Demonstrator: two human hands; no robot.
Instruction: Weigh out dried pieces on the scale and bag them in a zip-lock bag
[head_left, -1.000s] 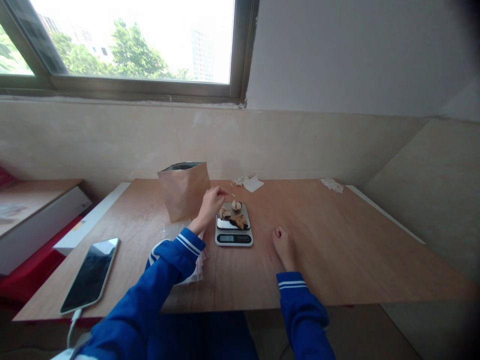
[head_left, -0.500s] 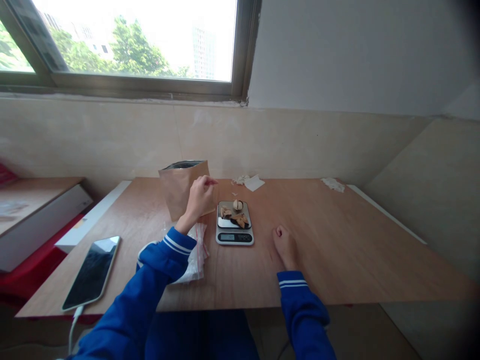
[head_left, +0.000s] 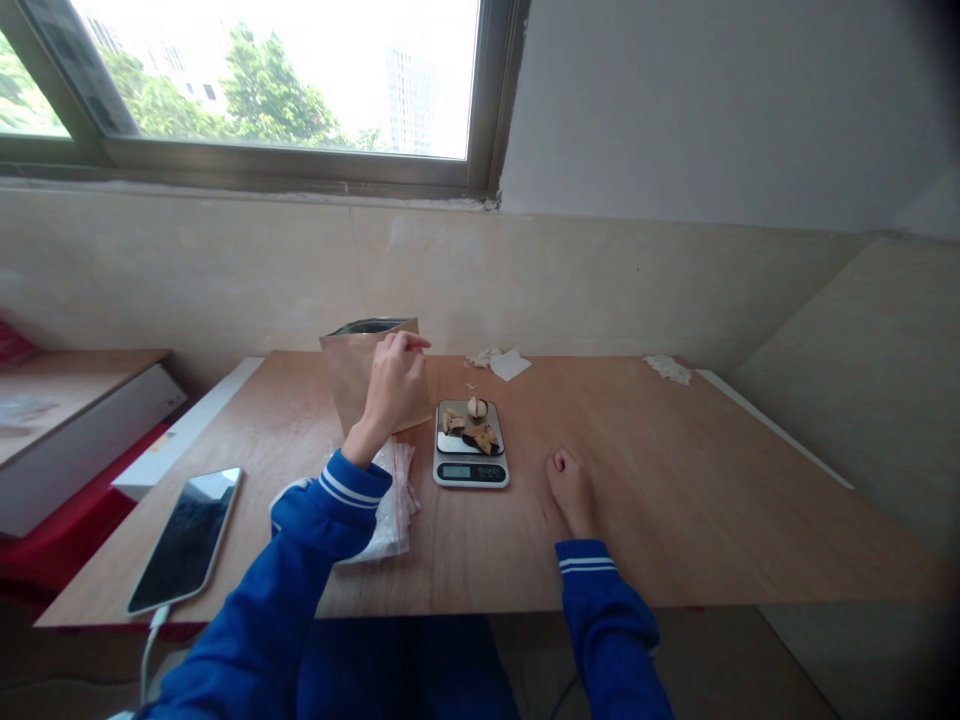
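Observation:
My left hand [head_left: 396,382] is raised in front of a brown stand-up pouch [head_left: 341,370], close below its open top. Its fingers are bent and drawn together; whatever they hold, if anything, is hidden. To the right of the pouch, a small kitchen scale [head_left: 471,474] carries several dried mushroom pieces [head_left: 481,437], one of them pale and rounded. The scale's display is lit, but its digits are too small to read. My right hand [head_left: 571,490] rests on the table as a loose fist, right of the scale, with nothing seen in it.
Clear zip bags [head_left: 391,510] lie partly under my left forearm. A phone [head_left: 187,540] with a white cable [head_left: 147,650] is at the table's left. Crumpled tissue [head_left: 484,357] and a white paper piece [head_left: 511,364] lie along the back edge, more tissue [head_left: 667,369] farther right.
My left hand has risen a little and shifted slightly left, nearer the pouch's opening. The right hand and the mushroom pieces on the scale stay as they were.

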